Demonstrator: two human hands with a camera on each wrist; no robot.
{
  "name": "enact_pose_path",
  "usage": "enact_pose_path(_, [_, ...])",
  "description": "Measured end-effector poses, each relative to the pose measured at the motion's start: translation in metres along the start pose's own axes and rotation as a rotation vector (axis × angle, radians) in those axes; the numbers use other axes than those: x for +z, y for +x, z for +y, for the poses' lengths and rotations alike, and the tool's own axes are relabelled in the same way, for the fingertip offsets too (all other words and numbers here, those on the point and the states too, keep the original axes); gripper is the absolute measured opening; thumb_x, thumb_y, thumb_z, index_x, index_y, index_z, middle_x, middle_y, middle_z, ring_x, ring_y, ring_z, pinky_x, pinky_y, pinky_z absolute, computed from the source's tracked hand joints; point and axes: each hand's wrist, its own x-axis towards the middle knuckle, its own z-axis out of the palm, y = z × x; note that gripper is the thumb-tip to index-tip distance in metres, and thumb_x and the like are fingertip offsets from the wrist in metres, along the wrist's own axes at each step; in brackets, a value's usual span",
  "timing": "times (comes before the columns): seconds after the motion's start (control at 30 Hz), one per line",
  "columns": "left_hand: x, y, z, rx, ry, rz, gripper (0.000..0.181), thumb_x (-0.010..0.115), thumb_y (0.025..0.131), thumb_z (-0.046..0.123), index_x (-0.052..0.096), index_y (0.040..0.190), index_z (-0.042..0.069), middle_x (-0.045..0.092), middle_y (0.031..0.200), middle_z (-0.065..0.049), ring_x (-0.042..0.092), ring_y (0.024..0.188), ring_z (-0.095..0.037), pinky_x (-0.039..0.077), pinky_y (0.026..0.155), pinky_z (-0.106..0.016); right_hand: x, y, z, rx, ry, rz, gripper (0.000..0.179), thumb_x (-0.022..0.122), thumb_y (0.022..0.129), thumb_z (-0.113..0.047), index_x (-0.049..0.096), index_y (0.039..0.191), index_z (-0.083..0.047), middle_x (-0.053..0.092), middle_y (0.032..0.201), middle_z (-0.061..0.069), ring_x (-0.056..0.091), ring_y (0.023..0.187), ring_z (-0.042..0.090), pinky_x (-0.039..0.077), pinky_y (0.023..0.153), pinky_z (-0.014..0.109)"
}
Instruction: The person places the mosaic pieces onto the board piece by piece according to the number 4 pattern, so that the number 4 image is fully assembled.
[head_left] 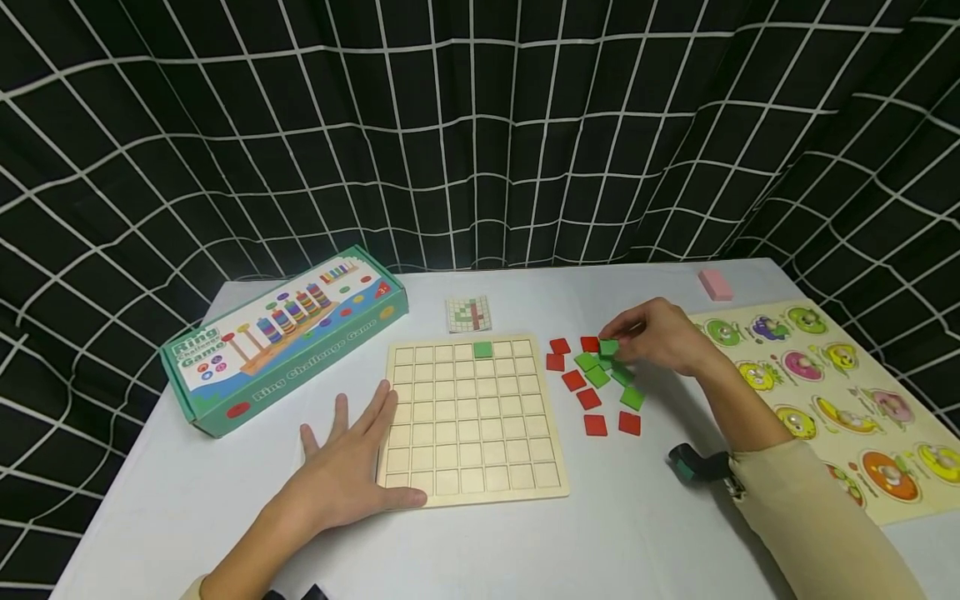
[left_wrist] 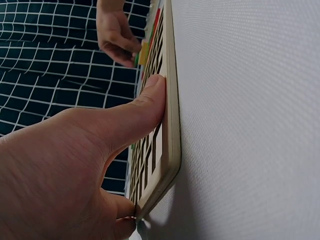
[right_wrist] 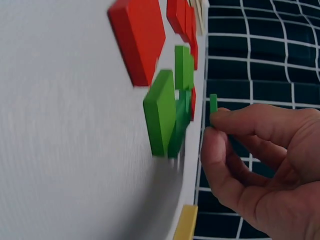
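Left hand (head_left: 341,471), fingers spread, touched the board (head_left: 470,410) at left; right hand (head_left: 660,337) pinched a green tile (right_wrist: 213,102), seemingly raised.

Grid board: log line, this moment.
left hand: touches wooden grid board | right hand: pinches green square tile | placed green tile: far row | loose red and green tiles: right of board

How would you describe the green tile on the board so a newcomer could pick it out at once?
On the white table, find the square wooden grid board, touched by the left hand. Go to its far row, nearest the patterned card. The green tile is the only one on the board; loose tiles lie off its right edge.
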Motion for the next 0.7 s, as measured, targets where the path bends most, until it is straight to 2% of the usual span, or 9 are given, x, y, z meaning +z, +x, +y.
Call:
enact_pose_path(0.4, [0.000, -0.001, 0.001, -0.006, -0.012, 0.000, 0.135, 0.080, 0.067, 0.079, 0.017, 0.168, 0.015, 0.005, 0.177, 0.001, -0.002, 0.156, -0.059, -0.002, 0.102, -0.093, 0.016, 0.008, -0.022, 0.036, 0.064, 0.002, 0.027, 0.079, 0.086, -0.006, 0.081, 0.113, -0.005, 0.077, 0.106, 0.014, 0.060, 0.091, 0.025, 0.052, 0.072, 0.029])
enact_pose_path(0.7, [0.000, 0.000, 0.000, -0.006, 0.003, 0.002, 0.136, 0.079, 0.067, 0.080, 0.017, 0.168, 0.015, 0.006, 0.177, 0.000, -0.001, 0.156, -0.059, -0.001, 0.102, -0.093, 0.025, 0.012, -0.037, 0.066, 0.092, -0.033, 0.028, 0.078, 0.086, -0.006, 0.081, 0.114, -0.007, 0.074, 0.112, 0.016, 0.059, 0.094, 0.027, 0.051, 0.073, 0.030])
